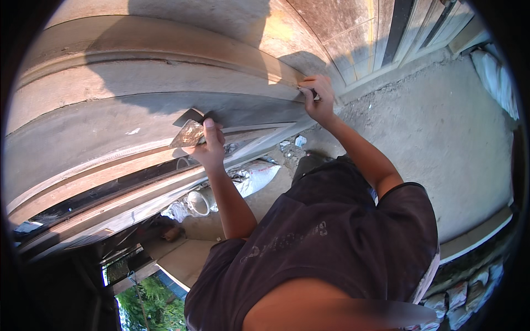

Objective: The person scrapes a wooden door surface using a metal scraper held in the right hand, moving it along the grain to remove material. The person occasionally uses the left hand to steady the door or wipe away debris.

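Note:
My left hand [209, 145] grips a flat, roughly triangular blade [189, 134] with pale, brownish smears, like a scraper or putty knife; its handle is hidden in the fingers. It is in front of a long grey and brown wooden board [136, 103], and its dark shadow falls on the board. Farther right, my right hand [319, 97] is at the board's far end, its fingers closed around a small dark thing that I cannot make out, against the pale wooden edge. A small white mark [133, 131] shows on the grey surface.
Below the boards lie a white sack [256, 178] and a white bucket [198, 203]. Small litter [300, 141] is on the ground near my feet. Concrete floor [439, 145] stretches to the right, with sacks [492, 78] at its upper edge. Wooden panels [352, 45] stand at the top right.

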`<state>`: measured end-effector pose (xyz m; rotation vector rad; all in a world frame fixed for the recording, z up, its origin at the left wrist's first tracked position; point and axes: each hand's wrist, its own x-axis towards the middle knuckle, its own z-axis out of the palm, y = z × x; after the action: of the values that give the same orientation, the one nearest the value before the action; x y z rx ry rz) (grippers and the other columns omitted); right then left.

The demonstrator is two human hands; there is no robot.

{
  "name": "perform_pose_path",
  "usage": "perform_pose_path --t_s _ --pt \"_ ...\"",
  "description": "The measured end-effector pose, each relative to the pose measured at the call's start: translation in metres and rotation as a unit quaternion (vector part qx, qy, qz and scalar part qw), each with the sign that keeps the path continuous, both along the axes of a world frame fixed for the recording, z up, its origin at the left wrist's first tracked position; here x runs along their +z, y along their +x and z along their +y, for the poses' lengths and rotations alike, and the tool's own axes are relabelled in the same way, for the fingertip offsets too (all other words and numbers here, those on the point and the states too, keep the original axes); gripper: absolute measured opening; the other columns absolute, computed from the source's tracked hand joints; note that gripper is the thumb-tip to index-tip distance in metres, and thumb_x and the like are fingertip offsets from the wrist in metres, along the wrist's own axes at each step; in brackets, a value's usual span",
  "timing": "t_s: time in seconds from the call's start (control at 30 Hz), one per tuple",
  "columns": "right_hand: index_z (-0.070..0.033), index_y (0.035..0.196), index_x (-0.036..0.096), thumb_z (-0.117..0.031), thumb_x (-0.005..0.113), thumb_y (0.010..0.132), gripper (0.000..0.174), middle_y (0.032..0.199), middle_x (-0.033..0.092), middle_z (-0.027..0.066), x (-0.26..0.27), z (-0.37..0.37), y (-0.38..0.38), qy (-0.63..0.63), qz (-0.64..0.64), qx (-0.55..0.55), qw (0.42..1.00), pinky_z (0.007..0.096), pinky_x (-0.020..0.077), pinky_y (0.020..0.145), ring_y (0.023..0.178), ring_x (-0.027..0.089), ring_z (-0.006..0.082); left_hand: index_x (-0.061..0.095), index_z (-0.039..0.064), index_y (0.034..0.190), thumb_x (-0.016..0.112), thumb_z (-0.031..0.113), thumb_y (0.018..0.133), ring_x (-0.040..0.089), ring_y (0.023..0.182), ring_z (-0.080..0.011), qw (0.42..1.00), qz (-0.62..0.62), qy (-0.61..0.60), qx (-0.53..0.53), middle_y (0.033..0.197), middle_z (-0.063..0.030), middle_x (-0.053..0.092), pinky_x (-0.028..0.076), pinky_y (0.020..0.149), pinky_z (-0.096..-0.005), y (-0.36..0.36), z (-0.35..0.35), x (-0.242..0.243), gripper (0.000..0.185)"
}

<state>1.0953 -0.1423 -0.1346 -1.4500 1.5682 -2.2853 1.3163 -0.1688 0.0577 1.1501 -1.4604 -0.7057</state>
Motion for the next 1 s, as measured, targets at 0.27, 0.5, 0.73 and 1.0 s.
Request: perform_pose_path --t_s 0.27,0.5,0.73,1.0 --pt "-0.006 0.091 0.066 0.007 0.071 0.079 0.019 0.095 0.068 0.0102 -0.072 0.011 0.008 0.101 0.014 -0.044 0.994 0.0385 0.0431 0.082 0.087 0.065 0.0293 0.048 0.002 0.104 0.074 0.012 0.097 0.050 0.045 -0.0070 0.998 -0.005 0.020 -0.054 0.065 -0.0093 0.063 0.037 0.037 -0.0219 0.011 -0.004 0.001 0.029" --pt "-0.010 0.093 0.069 -0.002 0.073 0.084 0.013 0.097 0.070 0.0055 -0.153 0.033 0.002 0.309 0.051 -0.045 0.949 0.0414 0.0438 0.081 0.088 0.065 0.0294 0.052 0.002 0.094 0.073 0.013 0.097 0.049 0.045 -0.0065 0.998 -0.007 -0.003 -0.055 0.065 -0.0084 0.062 0.036 0.038 -0.0209 0.010 -0.002 -0.001 0.025" --pt "-0.007 0.097 0.072 -0.004 0.076 0.084 0.014 0.096 0.070 0.0084 -0.142 0.053 -0.011 0.276 -0.009 0.044 0.960 0.0403 0.0513 0.079 0.092 0.066 0.0319 0.053 0.003 0.094 0.077 0.016 0.096 0.052 0.046 -0.0073 0.997 -0.025 0.047 -0.054 0.066 -0.0074 0.063 0.040 0.039 -0.0213 0.016 -0.003 -0.001 0.027" --pt "-0.004 0.091 0.071 0.002 0.075 0.081 0.012 0.090 0.071 0.0125 -0.068 0.028 -0.010 0.172 -0.074 0.069 0.980 0.0397 0.0527 0.074 0.084 0.067 0.0321 0.054 0.001 0.097 0.078 0.017 0.095 0.052 0.047 -0.0074 0.999 0.007 0.017 -0.035 0.068 -0.0089 0.065 0.040 0.040 -0.0215 -0.004 0.007 0.010 0.029"
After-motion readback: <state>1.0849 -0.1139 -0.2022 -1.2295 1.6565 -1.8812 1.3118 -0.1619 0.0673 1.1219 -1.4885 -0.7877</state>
